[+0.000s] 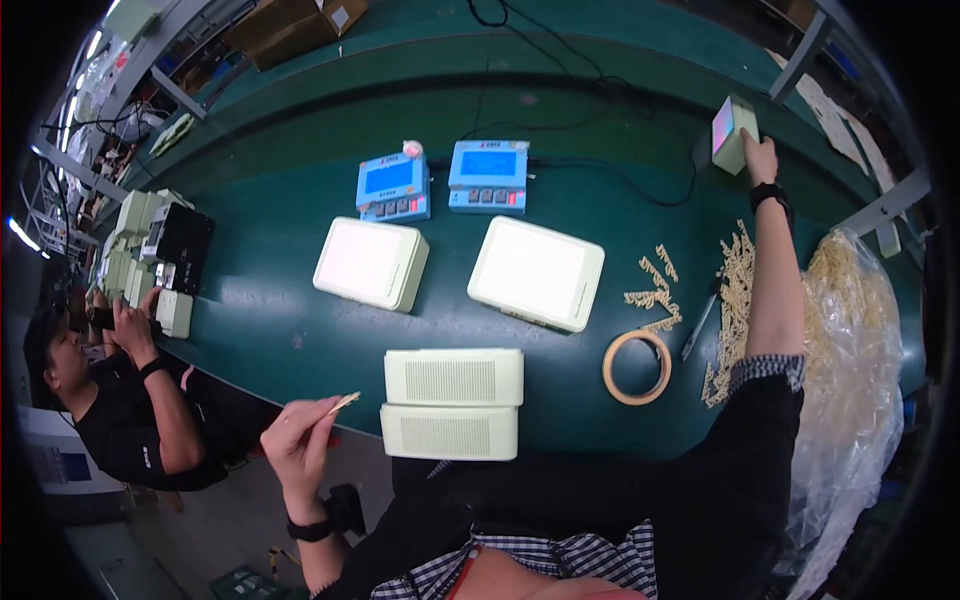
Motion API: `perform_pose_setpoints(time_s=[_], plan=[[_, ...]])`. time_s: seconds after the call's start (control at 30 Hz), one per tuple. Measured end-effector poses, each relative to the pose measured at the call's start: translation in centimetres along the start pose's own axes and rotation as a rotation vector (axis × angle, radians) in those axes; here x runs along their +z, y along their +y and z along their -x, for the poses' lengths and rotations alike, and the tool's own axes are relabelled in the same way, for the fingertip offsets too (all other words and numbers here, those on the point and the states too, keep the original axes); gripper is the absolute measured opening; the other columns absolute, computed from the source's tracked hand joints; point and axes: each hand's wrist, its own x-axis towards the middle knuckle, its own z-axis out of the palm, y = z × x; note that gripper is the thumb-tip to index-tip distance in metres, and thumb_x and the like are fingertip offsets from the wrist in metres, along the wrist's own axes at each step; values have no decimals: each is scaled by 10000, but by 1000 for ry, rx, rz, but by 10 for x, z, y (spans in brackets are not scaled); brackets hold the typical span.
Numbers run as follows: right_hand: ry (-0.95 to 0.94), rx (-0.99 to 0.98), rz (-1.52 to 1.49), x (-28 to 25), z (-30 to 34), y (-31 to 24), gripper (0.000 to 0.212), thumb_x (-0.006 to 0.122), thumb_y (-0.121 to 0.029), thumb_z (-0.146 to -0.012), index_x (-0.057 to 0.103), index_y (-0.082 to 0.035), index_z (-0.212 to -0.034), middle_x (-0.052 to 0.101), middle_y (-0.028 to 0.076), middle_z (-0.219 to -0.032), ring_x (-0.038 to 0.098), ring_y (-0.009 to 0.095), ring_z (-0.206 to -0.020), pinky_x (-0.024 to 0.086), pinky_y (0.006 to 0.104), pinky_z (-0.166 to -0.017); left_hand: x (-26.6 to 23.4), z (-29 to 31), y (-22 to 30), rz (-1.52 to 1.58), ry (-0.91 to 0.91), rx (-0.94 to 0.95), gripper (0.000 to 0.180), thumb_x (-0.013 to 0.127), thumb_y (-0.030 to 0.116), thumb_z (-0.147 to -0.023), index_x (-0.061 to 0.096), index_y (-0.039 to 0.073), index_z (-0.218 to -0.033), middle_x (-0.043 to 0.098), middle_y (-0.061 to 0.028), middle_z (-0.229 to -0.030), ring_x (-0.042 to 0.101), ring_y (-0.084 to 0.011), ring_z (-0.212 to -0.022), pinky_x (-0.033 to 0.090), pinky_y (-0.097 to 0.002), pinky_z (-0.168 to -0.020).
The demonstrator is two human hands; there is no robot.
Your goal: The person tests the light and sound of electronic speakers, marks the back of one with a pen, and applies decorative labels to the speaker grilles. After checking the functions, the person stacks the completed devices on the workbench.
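Observation:
My left hand (300,440) is closed in a pinch around a small thin beige strip (345,403), held left of the table's near edge. My right hand (759,160), arm stretched out to the far right, grips a small cream box-shaped device (737,135) with a lit pinkish screen. In front of me, two cream housings with perforated grilles (450,379) (450,432) lie side by side at the near edge. Beyond them, two cream devices with bright white screens (362,262) (537,272) rest face up.
Two blue control boxes (393,187) (489,177) stand behind the devices, cabled. At right lie a tape roll (608,367), a pen (702,320), a pile of beige strips (737,290) and a clear plastic bag (850,400). A co-worker (130,390) handles cream housings (140,240) at left.

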Motion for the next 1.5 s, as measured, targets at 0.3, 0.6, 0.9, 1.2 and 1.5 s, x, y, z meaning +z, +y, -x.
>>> perform_pose_setpoints(time_s=[0.3, 0.6, 0.9, 1.2, 1.5], plan=[[-575, -995, -420, -164, 337, -135, 482, 680, -204, -856, 573, -7, -1283, 600, 161, -1294, 542, 305, -1247, 384, 388, -1070, 46, -45, 13, -131, -7, 361, 178, 788, 28, -706, 753, 43, -880, 648, -71, -823, 621, -209, -765, 498, -297, -662], [-737, -976, -679, -144, 495, -143, 515, 750, -63, -756, 601, -8, -1246, 619, 168, -1265, 579, 326, -1212, 431, 389, -1033, 76, -56, 10, 123, -17, 354, 109, 798, 65, -724, 752, 49, -821, 677, -66, -763, 627, -215, -791, 508, -312, -703], [-764, -1001, -708, -108, 507, -150, 175, 705, -4, -799, 730, -30, -970, 718, 90, -969, 675, 246, -941, 443, 382, -999, 85, -48, 10, 45, -74, 390, 109, 781, 69, -743, 768, 65, -851, 682, -40, -776, 619, -208, -833, 509, -311, -708], [-738, -965, -727, -107, 506, -151, 118, 688, 18, -810, 724, -21, -915, 718, 96, -901, 686, 247, -892, 448, 391, -983, 76, -51, 1, 98, -193, 395, 150, 749, 40, -764, 772, 74, -907, 678, -49, -880, 613, -214, -885, 511, -321, -720], [-688, -926, -691, -112, 504, -156, 126, 686, 51, -794, 726, -2, -901, 712, 110, -893, 697, 238, -902, 485, 372, -941, 72, -57, -10, 227, -77, 282, 86, 719, 61, -796, 742, 31, -873, 689, -75, -890, 641, -220, -879, 498, -330, -792]])
